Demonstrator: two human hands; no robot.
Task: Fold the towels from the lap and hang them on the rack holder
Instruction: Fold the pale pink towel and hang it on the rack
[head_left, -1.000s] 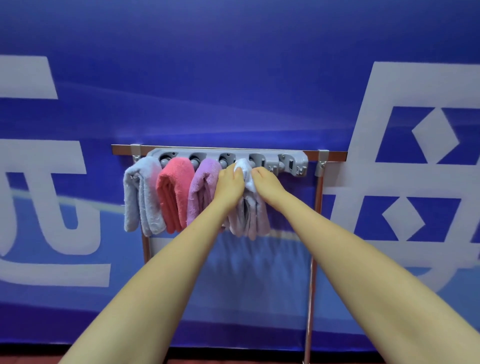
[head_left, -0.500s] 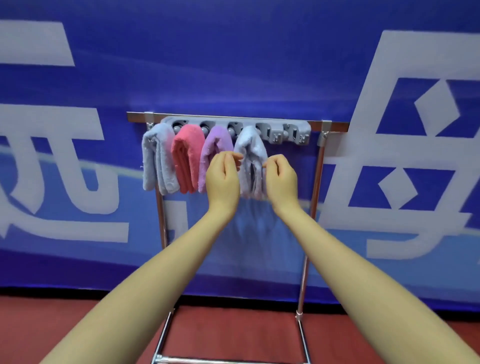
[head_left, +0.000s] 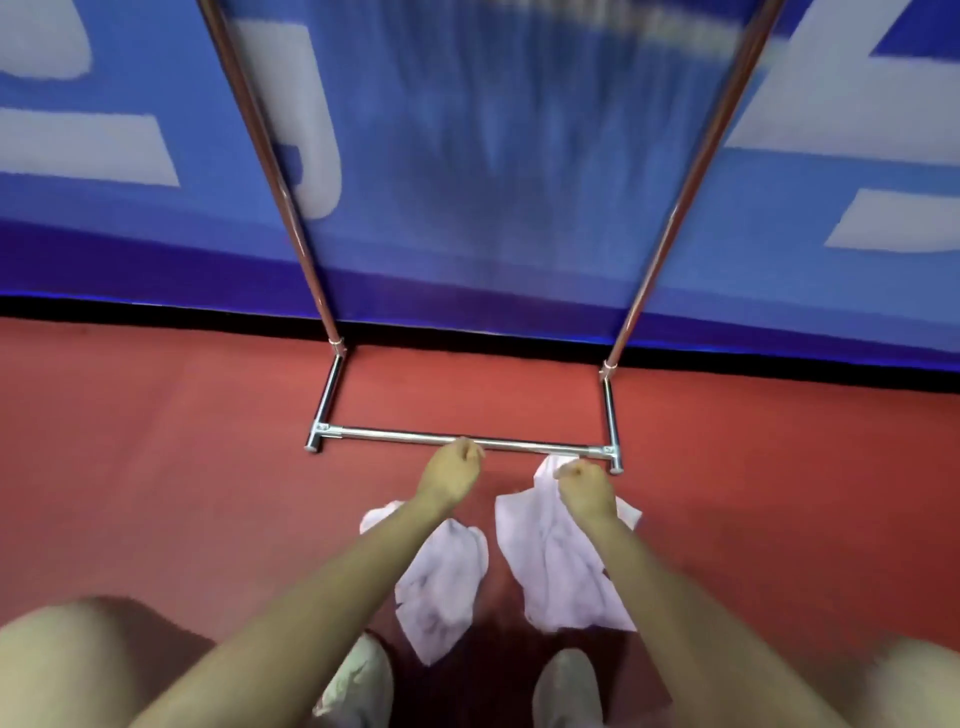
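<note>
view dropped from rack top to its chrome base bar (head_left: 467, 440); both hands lowered. left hand (head_left: 451, 474) and right hand (head_left: 586, 488) each grasp the pale lilac terry towel (head_left: 563, 566), spread between knees; next fold beginning.

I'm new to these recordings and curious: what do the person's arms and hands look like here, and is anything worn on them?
Both forearms are bare right down to the wrists: no sleeves, gloves, watch, bracelets or rings show on the left hand or the right hand. No markings are visible. The picture is slightly motion-blurred, so very small details cannot be told.
</note>
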